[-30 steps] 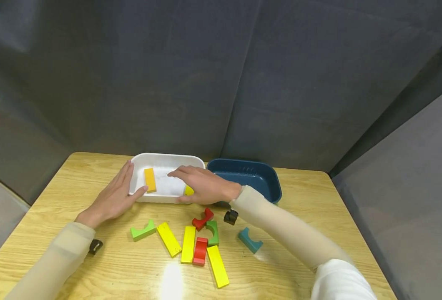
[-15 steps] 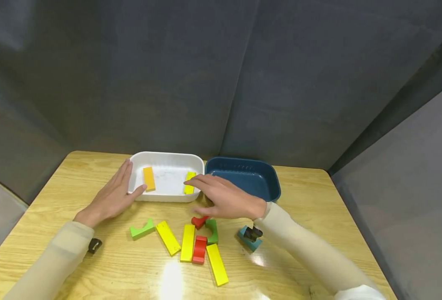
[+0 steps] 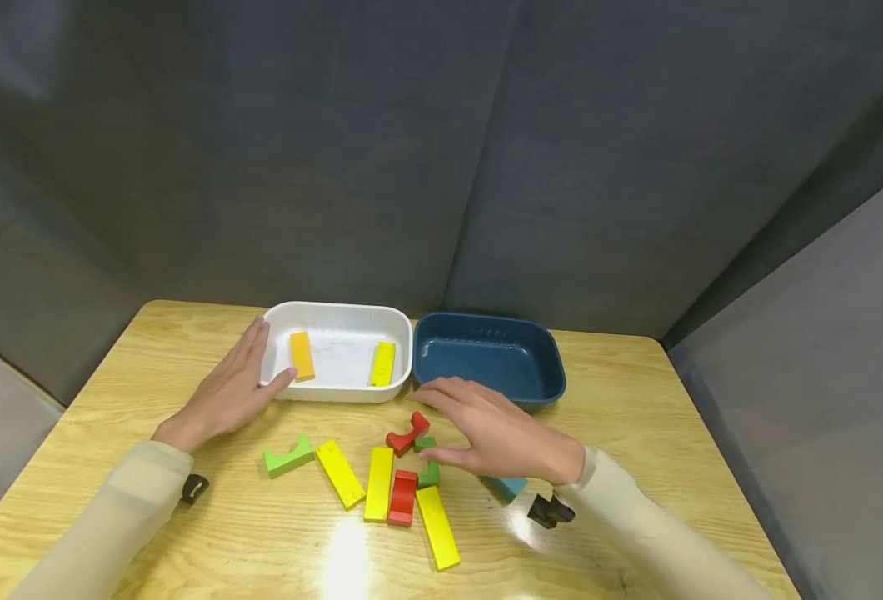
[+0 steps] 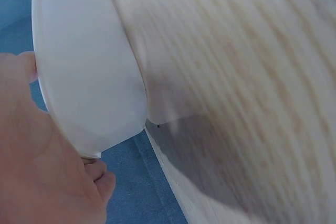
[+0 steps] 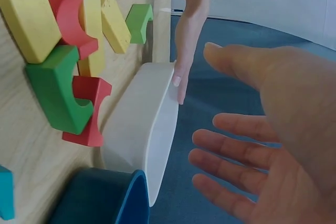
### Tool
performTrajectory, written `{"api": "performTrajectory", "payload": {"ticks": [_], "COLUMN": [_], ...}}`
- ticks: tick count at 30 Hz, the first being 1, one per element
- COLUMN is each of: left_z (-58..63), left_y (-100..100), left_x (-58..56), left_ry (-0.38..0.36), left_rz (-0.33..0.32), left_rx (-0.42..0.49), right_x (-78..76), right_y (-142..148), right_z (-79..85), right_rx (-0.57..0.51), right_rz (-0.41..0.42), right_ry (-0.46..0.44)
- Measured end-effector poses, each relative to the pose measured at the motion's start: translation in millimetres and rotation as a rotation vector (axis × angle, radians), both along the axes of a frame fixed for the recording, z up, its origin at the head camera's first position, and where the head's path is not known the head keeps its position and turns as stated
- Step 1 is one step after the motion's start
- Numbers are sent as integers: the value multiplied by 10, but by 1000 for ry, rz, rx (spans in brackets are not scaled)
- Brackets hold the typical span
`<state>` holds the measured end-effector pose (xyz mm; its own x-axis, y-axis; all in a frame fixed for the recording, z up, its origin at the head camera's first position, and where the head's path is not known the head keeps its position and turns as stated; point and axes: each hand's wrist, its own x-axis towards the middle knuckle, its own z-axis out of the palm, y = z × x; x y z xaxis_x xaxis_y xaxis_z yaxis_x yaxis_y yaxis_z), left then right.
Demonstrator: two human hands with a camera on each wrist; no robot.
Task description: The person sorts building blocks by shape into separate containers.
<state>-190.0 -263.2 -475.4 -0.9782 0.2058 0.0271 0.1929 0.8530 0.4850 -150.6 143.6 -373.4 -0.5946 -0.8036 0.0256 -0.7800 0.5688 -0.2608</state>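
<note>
At the left, we are seeing the left hand (image 3: 227,387) staying where it was, its straight fingers resting along the white tray (image 3: 336,357) and its thumb lying at the near rim; it is bracing, not clamping. Inside, the orange block (image 3: 302,356) is sitting near the left end, and a yellow block (image 3: 383,364) is now lying uncovered near the right end. The right hand (image 3: 505,433) has been drawing back rightward from over that block and is hovering by the blue tray (image 3: 486,358), thumb and fingers apart, holding nothing. We are judging that the yellow block is set down and the right hand is free, while the other blocks are lying out on the table (image 3: 621,383).

As for what is hidden, the left hand is covering the white tray's left rim, and its wrist view is showing only the outer wall, so we are not making out the inside there. In the head view, the right hand is masking parts of the green arch (image 3: 430,475) and teal arch (image 3: 506,487); the right wrist view is cutting the teal one off.
</note>
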Motion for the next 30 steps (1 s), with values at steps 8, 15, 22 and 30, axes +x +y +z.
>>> {"api": "performTrajectory", "payload": {"ticks": [8, 15, 22, 30], "left_z": [36, 59, 25, 31], "left_y": [36, 24, 24, 26], "left_x": [-35, -26, -6, -7], "left_ry": [8, 8, 4, -8], "left_rz": [-11, -6, 4, 9], "left_rx": [-12, -14, -7, -18], "right_x": [203, 330, 474, 594], "right_y": [187, 237, 281, 304], "right_z": [-111, -240, -332, -438], "right_rx": [-15, 11, 24, 65], "right_rz": [43, 57, 59, 64], "right_ry": [-71, -116, -149, -195]}}
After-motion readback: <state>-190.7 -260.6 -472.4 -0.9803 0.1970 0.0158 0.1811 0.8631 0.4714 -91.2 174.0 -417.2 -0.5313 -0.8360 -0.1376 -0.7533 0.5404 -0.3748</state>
